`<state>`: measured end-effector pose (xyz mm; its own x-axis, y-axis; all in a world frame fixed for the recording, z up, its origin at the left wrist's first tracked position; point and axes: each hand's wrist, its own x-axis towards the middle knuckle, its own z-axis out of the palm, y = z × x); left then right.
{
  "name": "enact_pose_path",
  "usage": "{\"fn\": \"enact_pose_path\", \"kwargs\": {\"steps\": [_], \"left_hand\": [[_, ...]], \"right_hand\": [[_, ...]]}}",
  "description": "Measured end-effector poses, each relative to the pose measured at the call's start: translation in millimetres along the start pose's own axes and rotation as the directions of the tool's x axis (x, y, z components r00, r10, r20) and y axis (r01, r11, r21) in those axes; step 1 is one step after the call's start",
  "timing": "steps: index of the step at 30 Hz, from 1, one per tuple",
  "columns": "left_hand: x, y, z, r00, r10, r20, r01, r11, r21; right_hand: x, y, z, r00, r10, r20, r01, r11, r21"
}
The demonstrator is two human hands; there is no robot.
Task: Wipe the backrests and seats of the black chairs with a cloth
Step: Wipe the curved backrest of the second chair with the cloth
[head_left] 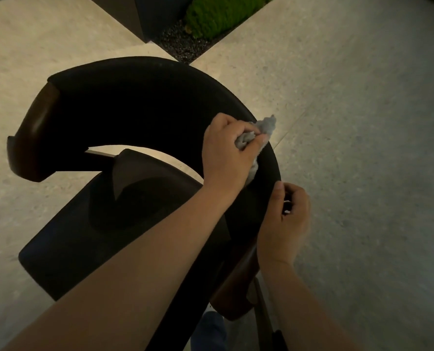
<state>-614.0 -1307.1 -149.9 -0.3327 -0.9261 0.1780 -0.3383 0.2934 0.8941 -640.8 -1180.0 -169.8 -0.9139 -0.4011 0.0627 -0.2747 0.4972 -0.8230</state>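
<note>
Gripping a crumpled grey cloth (257, 138), my left hand (227, 155) presses it on the curved black backrest (134, 105) at three o'clock. My right hand (285, 219) pinches its rim at five o'clock.

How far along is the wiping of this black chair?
Nothing shows as finished; wiped and unwiped fabric look alike. In hand: the left hand holds the grey cloth against the curved backrest, while the right hand grips its edge. Left: the seat, which no cloth touches.
</note>
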Motion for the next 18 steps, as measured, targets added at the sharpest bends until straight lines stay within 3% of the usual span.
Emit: {"fn": "enact_pose_path", "kwargs": {"steps": [7, 14, 18], "left_hand": [[-28.5, -13.5, -6.7, 0.976, -0.2, -0.092, 0.193, 0.978, -0.083], [-16.5, -1.7, -2.5, 0.988, -0.095, -0.124, 0.077, 0.987, -0.139], [-21.9, -9.0, 7.0, 0.965, -0.194, -0.176, 0.159, 0.968, -0.192]], "right_hand": [[-0.2, 1.8, 0.4, 1.0, -0.024, -0.011, 0.024, 1.0, -0.012], [-0.8, 0.6, 0.3, 0.999, -0.033, -0.014, 0.032, 0.999, -0.008], [0.4, 2.7, 1.0, 0.999, -0.037, -0.017, 0.037, 0.999, -0.018]]}}
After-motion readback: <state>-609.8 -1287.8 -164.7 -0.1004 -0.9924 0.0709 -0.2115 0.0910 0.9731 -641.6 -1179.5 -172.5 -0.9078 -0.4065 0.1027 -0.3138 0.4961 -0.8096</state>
